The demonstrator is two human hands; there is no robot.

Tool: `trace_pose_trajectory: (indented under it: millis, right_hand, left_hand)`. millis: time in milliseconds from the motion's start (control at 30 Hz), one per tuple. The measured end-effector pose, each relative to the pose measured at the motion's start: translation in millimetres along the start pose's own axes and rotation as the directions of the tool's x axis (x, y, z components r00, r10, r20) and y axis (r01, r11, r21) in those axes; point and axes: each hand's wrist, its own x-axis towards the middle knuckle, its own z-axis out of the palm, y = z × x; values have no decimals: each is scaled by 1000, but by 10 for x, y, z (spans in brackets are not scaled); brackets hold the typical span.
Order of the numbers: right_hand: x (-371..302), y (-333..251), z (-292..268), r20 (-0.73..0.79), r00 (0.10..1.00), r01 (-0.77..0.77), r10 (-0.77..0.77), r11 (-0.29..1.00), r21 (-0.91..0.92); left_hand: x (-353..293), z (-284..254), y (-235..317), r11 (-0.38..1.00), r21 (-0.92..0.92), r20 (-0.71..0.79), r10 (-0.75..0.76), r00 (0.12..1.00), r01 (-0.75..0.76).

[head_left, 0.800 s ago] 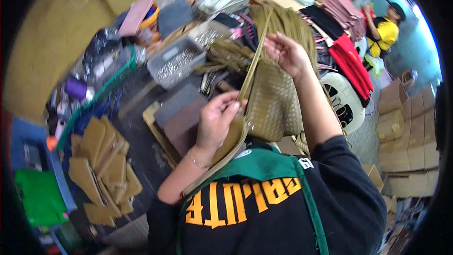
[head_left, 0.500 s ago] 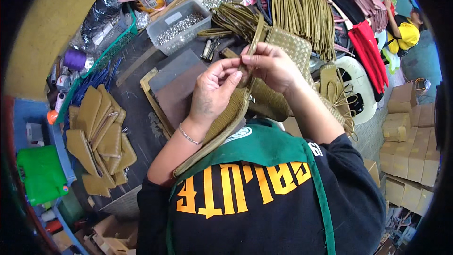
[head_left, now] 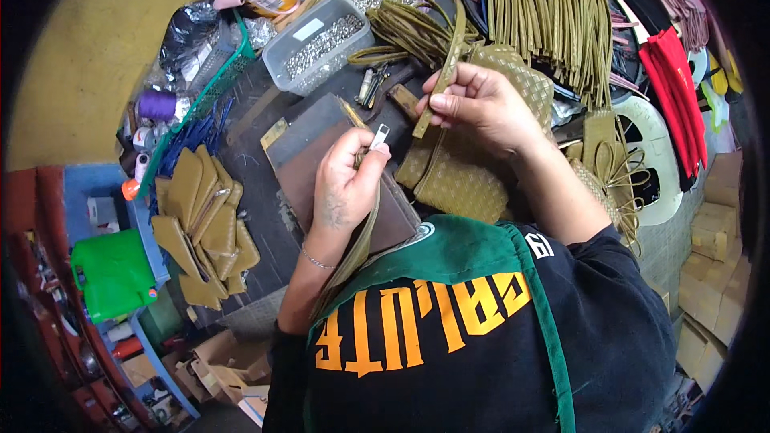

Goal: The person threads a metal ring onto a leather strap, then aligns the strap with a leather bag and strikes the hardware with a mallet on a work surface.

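My right hand (head_left: pixel 485 112) pinches a narrow olive woven strap (head_left: pixel 455 36) near its lower end, and the strap's length stands up past my fingers. My left hand (head_left: pixel 346 180) is closed on a small silver metal fitting (head_left: pixel 380 135), whose rectangular opening sticks out above thumb and forefinger. From below that hand an olive piece (head_left: pixel 361 244), seen edge-on, hangs down toward my apron; its upper part is hidden by my palm. Under my right forearm lies an olive woven bag piece (head_left: pixel 461 180). A brown board (head_left: pixel 317 156) lies beyond my left hand.
Clear bins of small metal parts (head_left: pixel 317 44) stand at the back. Stacked olive pouches (head_left: pixel 208 228) lie left, beside a green basket (head_left: pixel 196 100). Bundled olive straps (head_left: pixel 549 24) fill the back right, near a white plastic stool (head_left: pixel 650 152). Cardboard boxes (head_left: pixel 710 248) are far right.
My hands have moved apart: the left down and away from the strap, the right keeping hold of it. The silver fitting now shows in my left hand. The olive piece has turned edge-on.
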Motion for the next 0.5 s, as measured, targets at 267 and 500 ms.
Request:
trace_pose_trajectory:
  millis: [267,500]
  right_hand:
    - [-69,52,195,-77,995,60,-61,998,-21]
    - [-125,81,348,-14,988,149,-151,984,-98]
  left_hand:
    - [35,30,-118,969,-232,17,91,996,-84]
    - [32,-19,-80,966,-190,119,202,972,-178]
